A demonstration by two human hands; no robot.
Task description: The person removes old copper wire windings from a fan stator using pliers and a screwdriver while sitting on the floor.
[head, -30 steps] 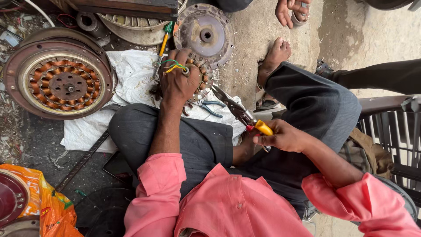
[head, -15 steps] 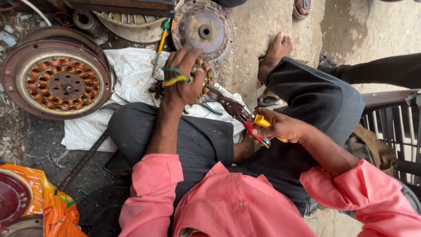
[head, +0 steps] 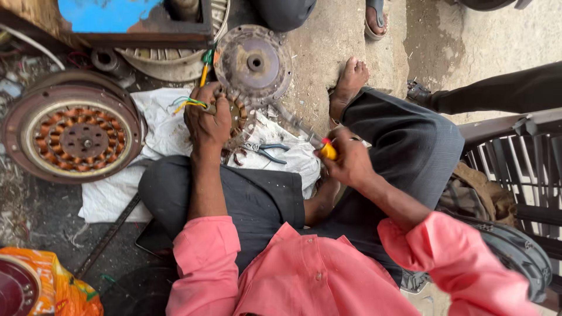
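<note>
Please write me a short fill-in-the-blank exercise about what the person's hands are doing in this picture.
1. The left hand presses on a copper-wound stator lying on a ____ cloth.
2. The right hand grips a tool with a ____ and red handle.
3. Blue-handled pliers lie on the cloth, between the two ____.

Missing words: white; yellow; hands
</note>
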